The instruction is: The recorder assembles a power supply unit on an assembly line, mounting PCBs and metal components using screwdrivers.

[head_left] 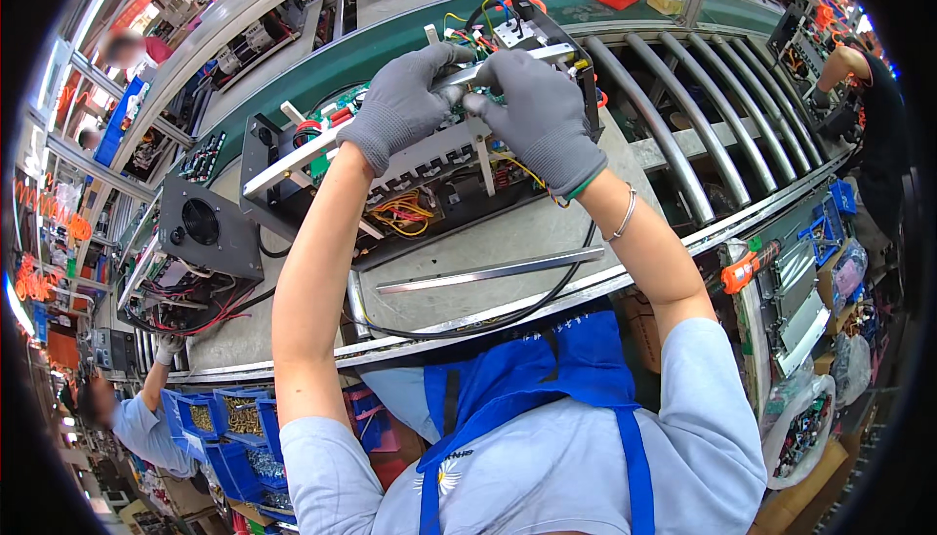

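Note:
A black machine chassis [256, 149] stands open on the bench, with green circuit boards, heat sinks and coloured wires inside. A silver metal bar [293, 169] runs lengthwise along its top. My left hand [405, 101], in a grey glove, is closed around the middle of this bar, fingers above and thumb below. Beside it, my right hand [535, 110], gloved alike, bends its fingers over the bar farther right. The thumbs nearly meet over the boards. Whatever small part may lie under the fingertips is hidden. A loose metal strip [488, 271] lies on the bench in front.
Right of the chassis is a roller conveyor [673, 125]. A second open chassis [200, 232] with a fan stands at left, and a black cable [488, 328] curves along the bench edge. Blue screw bins [234, 457], an orange-handled tool [750, 267] and co-workers are around.

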A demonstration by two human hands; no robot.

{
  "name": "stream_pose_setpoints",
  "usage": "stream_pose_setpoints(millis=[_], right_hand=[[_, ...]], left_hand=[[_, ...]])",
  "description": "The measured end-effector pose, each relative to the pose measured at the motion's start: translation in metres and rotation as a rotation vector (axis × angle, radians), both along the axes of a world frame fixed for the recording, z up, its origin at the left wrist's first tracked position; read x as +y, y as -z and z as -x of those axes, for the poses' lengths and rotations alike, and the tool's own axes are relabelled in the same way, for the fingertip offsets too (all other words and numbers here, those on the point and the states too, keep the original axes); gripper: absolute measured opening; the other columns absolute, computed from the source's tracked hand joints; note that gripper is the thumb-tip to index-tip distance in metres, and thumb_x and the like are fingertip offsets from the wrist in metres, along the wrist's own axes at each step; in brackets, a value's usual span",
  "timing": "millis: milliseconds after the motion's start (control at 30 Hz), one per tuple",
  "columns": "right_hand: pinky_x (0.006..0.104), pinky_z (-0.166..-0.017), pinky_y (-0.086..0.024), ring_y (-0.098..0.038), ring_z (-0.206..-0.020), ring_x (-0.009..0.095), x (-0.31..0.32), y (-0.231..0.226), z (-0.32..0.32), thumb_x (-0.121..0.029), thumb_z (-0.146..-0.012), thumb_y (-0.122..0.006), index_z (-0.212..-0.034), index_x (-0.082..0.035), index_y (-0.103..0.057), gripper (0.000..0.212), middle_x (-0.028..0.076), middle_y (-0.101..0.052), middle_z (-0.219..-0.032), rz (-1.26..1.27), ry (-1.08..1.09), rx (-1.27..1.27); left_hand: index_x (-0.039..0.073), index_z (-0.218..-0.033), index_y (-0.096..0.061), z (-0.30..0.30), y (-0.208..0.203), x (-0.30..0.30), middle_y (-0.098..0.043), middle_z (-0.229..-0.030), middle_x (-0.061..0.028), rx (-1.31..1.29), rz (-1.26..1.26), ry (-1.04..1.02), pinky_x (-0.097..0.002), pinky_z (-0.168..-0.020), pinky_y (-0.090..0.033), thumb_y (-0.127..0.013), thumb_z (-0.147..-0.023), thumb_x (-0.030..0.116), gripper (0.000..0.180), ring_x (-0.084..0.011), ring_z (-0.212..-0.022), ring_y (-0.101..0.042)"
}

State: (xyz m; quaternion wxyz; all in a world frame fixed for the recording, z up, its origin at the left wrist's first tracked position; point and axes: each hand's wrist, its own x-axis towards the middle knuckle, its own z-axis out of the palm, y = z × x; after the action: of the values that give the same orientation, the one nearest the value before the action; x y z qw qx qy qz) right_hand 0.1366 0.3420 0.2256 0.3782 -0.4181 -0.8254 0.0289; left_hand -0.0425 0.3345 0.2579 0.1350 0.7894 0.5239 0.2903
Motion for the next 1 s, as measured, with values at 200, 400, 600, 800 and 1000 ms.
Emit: stream_pose_setpoints(millis=[200, 400, 600, 800, 1000], right_hand=[[0.0366, -0.067, -0.051, -0.063, -0.082, 0.025, 0.012, 0.002, -0.004, -0.036, -0.07, -0.077, -0.099, -0.013, -0.059, 0.041, 0.005, -0.061, -0.09, -0.12, 0.019, 0.092], [0.0365, -0.064, -0.05, -0.063, -0.079, 0.025, 0.01, -0.001, -0.009, -0.028, -0.074, -0.074, -0.098, -0.014, -0.066, 0.029, 0.005, -0.061, -0.086, -0.177, -0.081, 0.068], [0.0352, -0.06, -0.05, -0.063, -0.073, 0.025, 0.013, 0.021, -0.001, -0.028, -0.077, -0.071, -0.096, -0.014, -0.066, 0.024, 0.005, -0.061, -0.08, -0.501, -0.1, 0.102], [0.0324, -0.063, -0.049, -0.063, -0.074, 0.023, 0.002, -0.003, -0.004, -0.027, -0.075, -0.075, -0.094, -0.014, -0.068, 0.025, 0.004, -0.062, -0.081, -0.132, -0.053, 0.043], [0.0324, -0.067, -0.049, -0.063, -0.076, 0.023, 0.023, -0.017, -0.011, -0.028, -0.072, -0.077, -0.094, -0.012, -0.067, 0.029, 0.004, -0.061, -0.085, -0.066, -0.128, -0.015]], left_hand=[[0.011, -0.108, -0.065, 0.001, 0.006, 0.004, -0.067, -0.097, -0.016, 0.045, -0.131, 0.012, -0.0399, -0.079, -0.051, -0.061, -0.079, 0.013, 0.03, -0.0338, -0.09, -0.064], [0.012, -0.104, -0.067, 0.001, 0.005, 0.002, -0.068, -0.093, -0.0152, 0.0, -0.113, 0.0, -0.0407, -0.078, -0.051, -0.06, -0.079, 0.013, 0.027, -0.0345, -0.087, -0.065], [0.009, -0.103, -0.067, 0.002, 0.005, 0.005, -0.068, -0.094, -0.0157, -0.011, -0.137, 0.038, -0.0388, -0.077, -0.052, -0.06, -0.079, 0.012, 0.026, -0.0331, -0.086, -0.066], [0.0, -0.11, -0.064, -0.002, -0.002, -0.001, -0.069, -0.096, -0.0149, 0.022, -0.052, 0.005, -0.0315, -0.082, -0.05, -0.062, -0.081, 0.004, 0.029, -0.0196, -0.084, -0.065], [0.001, -0.11, -0.064, -0.002, 0.0, 0.001, -0.069, -0.095, -0.0159, 0.017, -0.062, 0.006, -0.032, -0.08, -0.05, -0.062, -0.081, 0.003, 0.029, -0.0204, -0.083, -0.066]])
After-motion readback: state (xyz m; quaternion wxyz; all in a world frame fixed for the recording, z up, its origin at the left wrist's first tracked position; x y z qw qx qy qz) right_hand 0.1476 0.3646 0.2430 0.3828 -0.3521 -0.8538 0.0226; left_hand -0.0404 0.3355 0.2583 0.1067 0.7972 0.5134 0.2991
